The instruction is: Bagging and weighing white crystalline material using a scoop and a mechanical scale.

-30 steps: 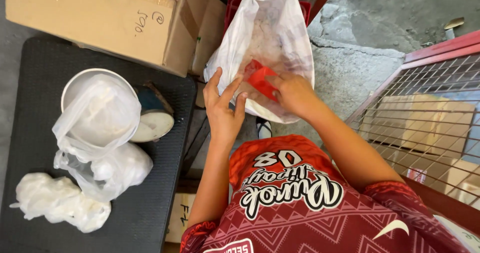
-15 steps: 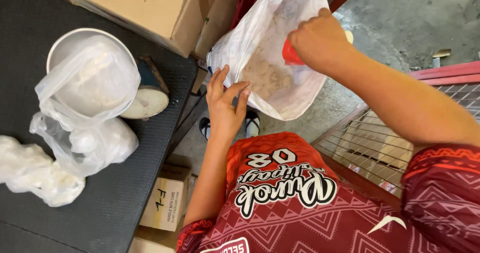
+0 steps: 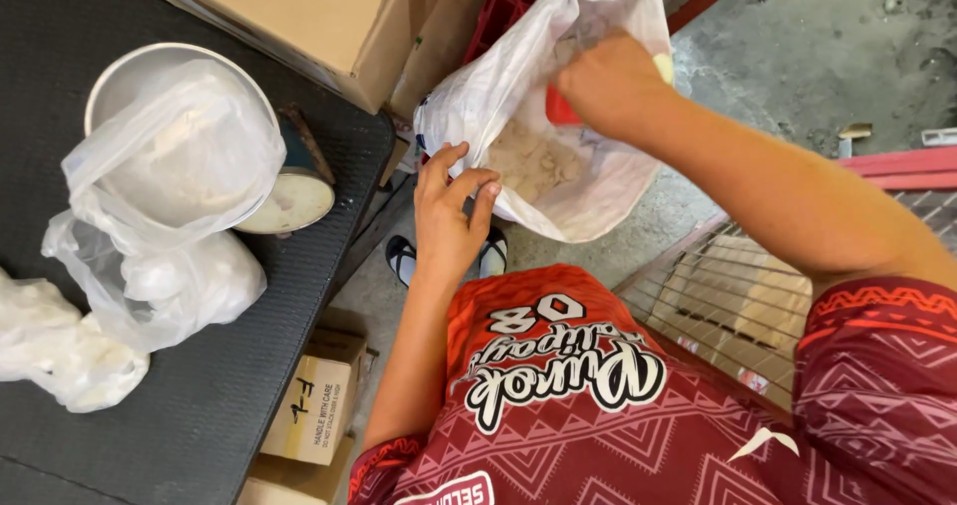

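A large white woven sack (image 3: pixel 598 191) stands open on the floor in front of me, with pale powder (image 3: pixel 528 161) inside. My left hand (image 3: pixel 451 211) pinches the sack's near rim and holds the mouth open. My right hand (image 3: pixel 610 86) reaches down into the sack from above, shut on a red scoop (image 3: pixel 558 113) of which only a small part shows. On the dark table to the left, a clear plastic bag (image 3: pixel 179 156) sits in a round metal bowl (image 3: pixel 130 81) on a small scale (image 3: pixel 289 201).
Filled clear plastic bags (image 3: pixel 60 355) lie on the black table (image 3: pixel 199 425). A big cardboard box (image 3: pixel 299 16) sits at the table's back, smaller boxes (image 3: pixel 314 405) under it. A red crate (image 3: pixel 503 6) stands behind the sack. A wire cage (image 3: pixel 738 306) is at the right.
My right hand rose out of the sack with the red scoop, then dipped back into the sack's mouth. The left hand kept its hold on the rim. The view shifted slightly.
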